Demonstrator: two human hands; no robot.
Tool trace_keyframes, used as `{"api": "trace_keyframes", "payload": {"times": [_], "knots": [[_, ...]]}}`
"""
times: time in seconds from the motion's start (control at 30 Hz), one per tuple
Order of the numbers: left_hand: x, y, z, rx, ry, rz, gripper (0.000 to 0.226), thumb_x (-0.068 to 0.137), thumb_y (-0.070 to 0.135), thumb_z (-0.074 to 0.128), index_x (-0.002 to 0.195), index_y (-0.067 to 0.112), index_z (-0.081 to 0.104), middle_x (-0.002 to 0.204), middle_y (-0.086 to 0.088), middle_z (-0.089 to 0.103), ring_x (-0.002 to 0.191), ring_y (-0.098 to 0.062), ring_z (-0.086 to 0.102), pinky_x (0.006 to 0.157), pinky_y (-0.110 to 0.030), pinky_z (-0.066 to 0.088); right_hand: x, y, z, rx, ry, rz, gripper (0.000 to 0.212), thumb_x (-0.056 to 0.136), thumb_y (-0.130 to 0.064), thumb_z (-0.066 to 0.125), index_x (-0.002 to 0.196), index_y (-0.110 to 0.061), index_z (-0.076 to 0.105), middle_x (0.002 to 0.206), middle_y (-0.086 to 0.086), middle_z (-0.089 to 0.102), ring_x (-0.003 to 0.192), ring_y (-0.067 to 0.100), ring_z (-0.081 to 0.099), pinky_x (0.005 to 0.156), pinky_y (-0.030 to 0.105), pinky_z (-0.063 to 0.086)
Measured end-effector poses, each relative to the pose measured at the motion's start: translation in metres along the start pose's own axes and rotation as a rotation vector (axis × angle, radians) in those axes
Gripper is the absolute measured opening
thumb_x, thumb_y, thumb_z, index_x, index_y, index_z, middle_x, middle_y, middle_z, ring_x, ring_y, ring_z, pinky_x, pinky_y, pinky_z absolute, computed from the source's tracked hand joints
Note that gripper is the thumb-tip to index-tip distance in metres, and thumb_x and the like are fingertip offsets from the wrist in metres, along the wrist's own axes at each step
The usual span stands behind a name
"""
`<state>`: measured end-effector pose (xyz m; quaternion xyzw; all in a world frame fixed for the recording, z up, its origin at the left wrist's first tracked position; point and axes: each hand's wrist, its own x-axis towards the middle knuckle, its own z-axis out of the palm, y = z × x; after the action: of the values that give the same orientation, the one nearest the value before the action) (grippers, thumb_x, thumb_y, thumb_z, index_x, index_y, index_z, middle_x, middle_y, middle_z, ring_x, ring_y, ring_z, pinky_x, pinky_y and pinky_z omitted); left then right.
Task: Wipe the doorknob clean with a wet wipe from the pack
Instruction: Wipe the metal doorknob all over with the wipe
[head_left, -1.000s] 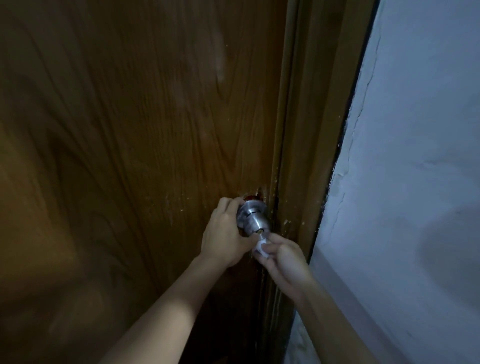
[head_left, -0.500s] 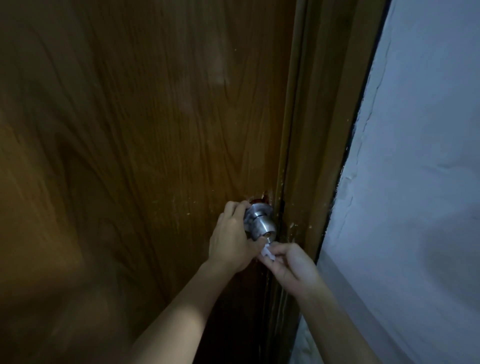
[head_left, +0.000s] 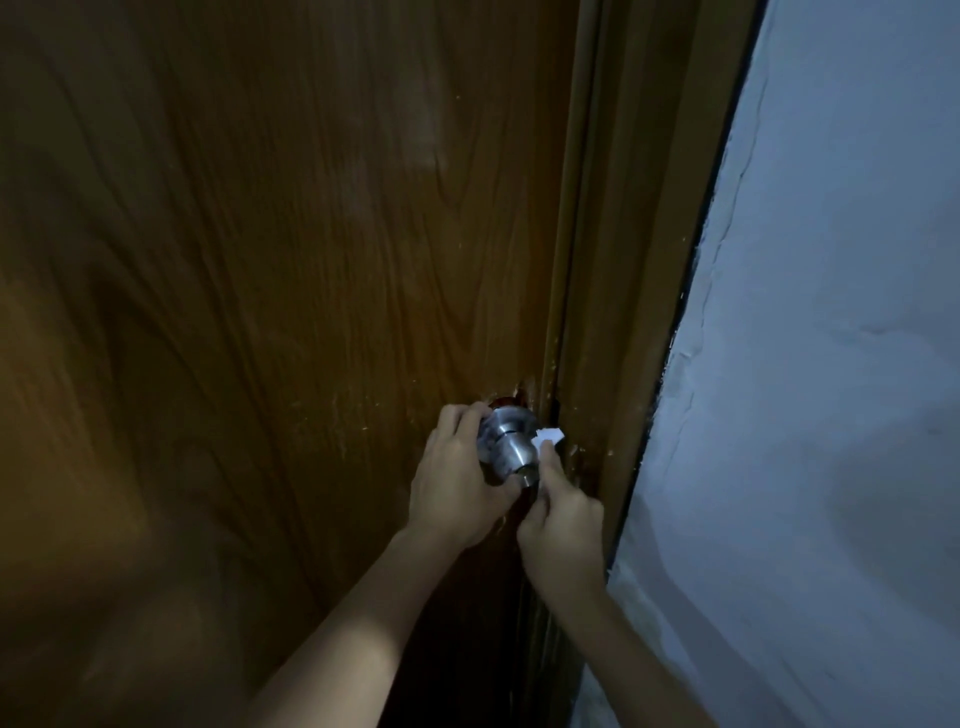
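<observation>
Filling most of head view: dark wood-grain door (head_left: 260, 312), scuffed pale near latch edge. Door frame (head_left: 623, 260) alongside on right; beyond it, pale wall (head_left: 831, 364) with cracked paint. Dim light. Silver doorknob (head_left: 511, 449) gripped from left by left hand (head_left: 454, 491), fingers curled round it. Wet wipe (head_left: 548, 435) pinched in closed right hand (head_left: 563, 530), pressed against knob's right side.

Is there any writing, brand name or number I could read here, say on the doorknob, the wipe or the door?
None can be read.
doorknob: bare metal, no mark visible in this dim light.
wet wipe: plain white, held in the right hand.
door: wood grain only.
wall: bare paint.
</observation>
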<state>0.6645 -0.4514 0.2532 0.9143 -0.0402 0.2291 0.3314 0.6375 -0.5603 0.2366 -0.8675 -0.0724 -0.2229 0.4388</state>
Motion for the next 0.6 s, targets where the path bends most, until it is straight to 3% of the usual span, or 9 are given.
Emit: {"api": "trace_keyframes", "payload": {"times": [0.13, 0.23, 0.33, 0.43, 0.5, 0.6], "knots": [[-0.002, 0.000, 0.002, -0.016, 0.005, 0.000, 0.078, 0.065, 0.028, 0.077, 0.131, 0.022, 0.035, 0.126, 0.007, 0.038, 0.112, -0.012, 0.044, 0.088, -0.031, 0.048, 0.012, 0.001, -0.005, -0.004, -0.064, -0.095, 0.053, 0.084, 0.009, 0.049, 0.133, -0.010, 0.042, 0.123, 0.010, 0.060, 0.106, 0.019, 0.061, 0.089, 0.013, 0.039], [-0.002, 0.000, 0.002, -0.021, 0.015, 0.004, 0.078, 0.065, 0.027, 0.078, 0.130, 0.022, 0.035, 0.126, 0.008, 0.038, 0.112, -0.012, 0.045, 0.087, -0.030, 0.048, 0.007, 0.011, -0.008, -0.055, -0.100, -0.102, 0.052, 0.084, 0.006, 0.047, 0.132, -0.014, 0.043, 0.116, 0.012, 0.063, 0.100, 0.023, 0.063, 0.089, 0.028, 0.050], [-0.002, -0.001, 0.001, -0.030, 0.005, 0.015, 0.080, 0.065, 0.026, 0.078, 0.132, 0.020, 0.035, 0.126, 0.006, 0.039, 0.112, -0.013, 0.045, 0.089, -0.029, 0.047, 0.016, 0.013, -0.012, -0.085, -0.131, -0.047, 0.051, 0.084, 0.006, 0.045, 0.131, -0.013, 0.045, 0.113, 0.016, 0.065, 0.103, 0.028, 0.062, 0.092, 0.037, 0.050], [-0.002, 0.000, 0.001, -0.037, 0.002, 0.007, 0.080, 0.065, 0.026, 0.078, 0.132, 0.020, 0.034, 0.128, 0.005, 0.038, 0.114, -0.014, 0.045, 0.090, -0.032, 0.048, 0.018, 0.004, -0.011, -0.059, -0.095, -0.204, 0.051, 0.080, 0.013, 0.048, 0.128, -0.005, 0.049, 0.127, 0.015, 0.058, 0.118, 0.024, 0.054, 0.105, 0.025, 0.036], [-0.002, 0.000, 0.002, -0.041, 0.000, 0.002, 0.080, 0.065, 0.026, 0.078, 0.132, 0.020, 0.034, 0.129, 0.005, 0.038, 0.115, -0.014, 0.045, 0.089, -0.031, 0.048, 0.017, 0.004, -0.010, -0.087, -0.095, -0.270, 0.050, 0.079, 0.013, 0.049, 0.127, -0.003, 0.049, 0.131, 0.015, 0.055, 0.123, 0.023, 0.050, 0.108, 0.027, 0.033], [-0.003, -0.001, 0.003, -0.038, 0.011, 0.006, 0.079, 0.065, 0.027, 0.078, 0.131, 0.021, 0.035, 0.127, 0.006, 0.038, 0.113, -0.013, 0.045, 0.084, -0.025, 0.043, 0.018, 0.010, -0.008, -0.129, -0.086, -0.195, 0.047, 0.080, 0.006, 0.050, 0.125, -0.006, 0.050, 0.120, 0.016, 0.062, 0.108, 0.029, 0.060, 0.092, 0.038, 0.050]]}}
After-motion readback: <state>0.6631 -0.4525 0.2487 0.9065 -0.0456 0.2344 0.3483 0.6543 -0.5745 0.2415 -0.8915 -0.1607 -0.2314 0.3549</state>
